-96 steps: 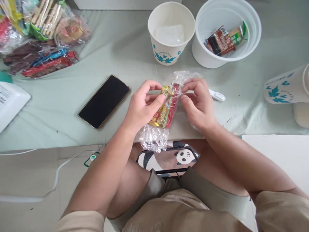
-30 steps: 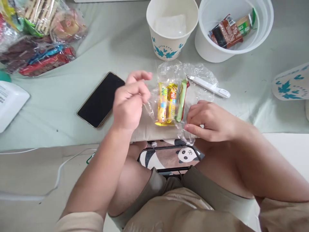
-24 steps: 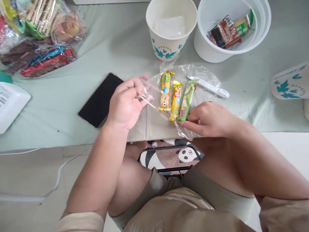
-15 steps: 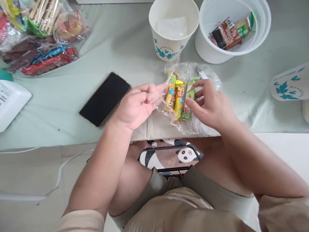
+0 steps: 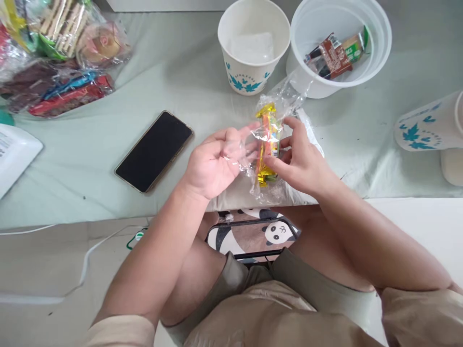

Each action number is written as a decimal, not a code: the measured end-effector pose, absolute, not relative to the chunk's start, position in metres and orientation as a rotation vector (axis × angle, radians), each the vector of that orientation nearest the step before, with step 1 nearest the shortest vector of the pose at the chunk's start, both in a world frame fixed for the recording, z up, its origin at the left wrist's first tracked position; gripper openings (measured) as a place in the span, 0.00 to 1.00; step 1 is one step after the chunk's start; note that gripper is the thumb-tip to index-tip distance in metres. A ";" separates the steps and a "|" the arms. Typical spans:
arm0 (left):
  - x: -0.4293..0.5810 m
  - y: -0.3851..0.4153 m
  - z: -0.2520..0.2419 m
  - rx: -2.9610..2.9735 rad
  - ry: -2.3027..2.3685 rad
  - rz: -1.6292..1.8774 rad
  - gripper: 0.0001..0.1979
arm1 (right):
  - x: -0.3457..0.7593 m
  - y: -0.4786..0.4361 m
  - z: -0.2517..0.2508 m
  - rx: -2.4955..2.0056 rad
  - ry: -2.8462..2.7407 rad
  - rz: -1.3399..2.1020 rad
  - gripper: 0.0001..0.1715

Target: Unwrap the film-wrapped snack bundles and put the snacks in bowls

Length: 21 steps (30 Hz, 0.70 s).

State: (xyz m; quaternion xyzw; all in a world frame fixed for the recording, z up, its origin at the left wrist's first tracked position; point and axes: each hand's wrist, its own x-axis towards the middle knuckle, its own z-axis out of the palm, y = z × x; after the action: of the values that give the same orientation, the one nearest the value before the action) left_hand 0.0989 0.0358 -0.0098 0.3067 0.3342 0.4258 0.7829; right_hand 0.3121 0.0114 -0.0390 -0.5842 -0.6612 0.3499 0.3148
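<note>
Both of my hands are at a clear plastic bag (image 5: 289,94) near the table's front edge. Inside it, yellow snack packets (image 5: 267,144) are bunched upright, with a bit of green wrapper showing behind them. My left hand (image 5: 219,161) holds the bag's left side, clear film lying over its fingers, some of which reach behind the packets. From the right, my right hand (image 5: 302,161) closes round the bag, its thumb against the yellow packets and its fingers curled behind. Whether film lies between the thumb and the packets I cannot tell.
A black phone (image 5: 155,152) lies to the left. Behind the bag stand a paper cup (image 5: 244,77) and a white plastic tub (image 5: 340,79) holding wrapped snacks. Bagged snacks (image 5: 68,58) lie back left; another paper cup (image 5: 421,127) lies tipped at right.
The packets, spread side by side before, are now bunched together and turned. My right hand has moved slightly left and closed in on them; my left hand has shifted right.
</note>
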 end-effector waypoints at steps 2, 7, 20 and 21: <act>0.099 0.033 -0.004 0.571 0.586 0.917 0.18 | 0.313 0.012 -0.036 -1.460 -1.645 1.047 0.41; 0.098 0.031 0.000 0.566 0.503 0.952 0.15 | 0.299 0.013 -0.014 -1.249 -1.083 1.557 0.40; 0.051 0.043 0.008 0.606 0.794 1.374 0.05 | 0.292 0.026 -0.016 -0.984 -0.423 1.650 0.22; 0.048 0.045 0.007 0.610 0.802 1.380 0.09 | 0.295 0.028 -0.014 -0.989 -0.443 1.608 0.22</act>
State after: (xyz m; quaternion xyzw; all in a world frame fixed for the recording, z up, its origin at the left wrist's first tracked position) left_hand 0.0484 0.0449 0.0066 0.2691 0.3539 0.6093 0.6566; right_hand 0.2950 0.0278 -0.0140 -0.4207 -0.1886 0.6838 0.5656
